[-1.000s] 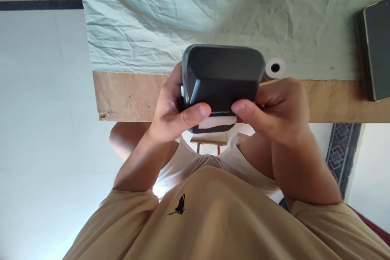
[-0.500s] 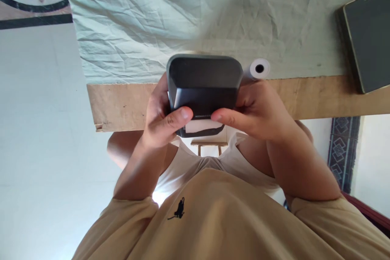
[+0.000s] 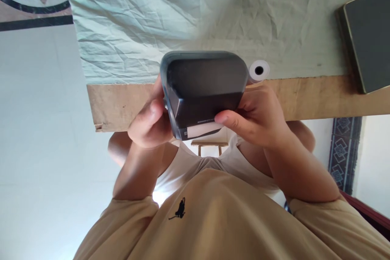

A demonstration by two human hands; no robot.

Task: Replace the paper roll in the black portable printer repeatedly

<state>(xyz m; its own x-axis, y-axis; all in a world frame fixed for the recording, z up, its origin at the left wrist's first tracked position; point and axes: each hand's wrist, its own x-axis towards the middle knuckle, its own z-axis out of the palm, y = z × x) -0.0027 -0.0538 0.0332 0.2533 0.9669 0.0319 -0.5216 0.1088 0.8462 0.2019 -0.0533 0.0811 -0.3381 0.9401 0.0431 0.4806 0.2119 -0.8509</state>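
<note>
A small black receipt printer (image 3: pixel 207 77) with rounded corners is held up in front of the table edge. Along its lower end runs a white strip of paper (image 3: pixel 202 129). My left hand (image 3: pixel 149 124) grips its left side, the thumb against the side wall and the other fingers mostly hidden behind. My right hand (image 3: pixel 258 113) holds the right side, with its thumb pressed on the lower front near some small lettering. Just beyond the right hand, a white paper roll (image 3: pixel 263 74) with a black core sits on the table.
A wrinkled pale green cloth (image 3: pixel 137 20) covers the table, leaving a bare wooden edge (image 3: pixel 122 105) at the front. At the far right lies a dark flat tablet-like slab (image 3: pixel 370 40). A small wooden stool-like frame (image 3: pixel 209 144) shows below, between the legs.
My left thumb has come off the printer's front and moved to its left side. The printer has tilted and looks a little larger. My right thumb stays on the front.
</note>
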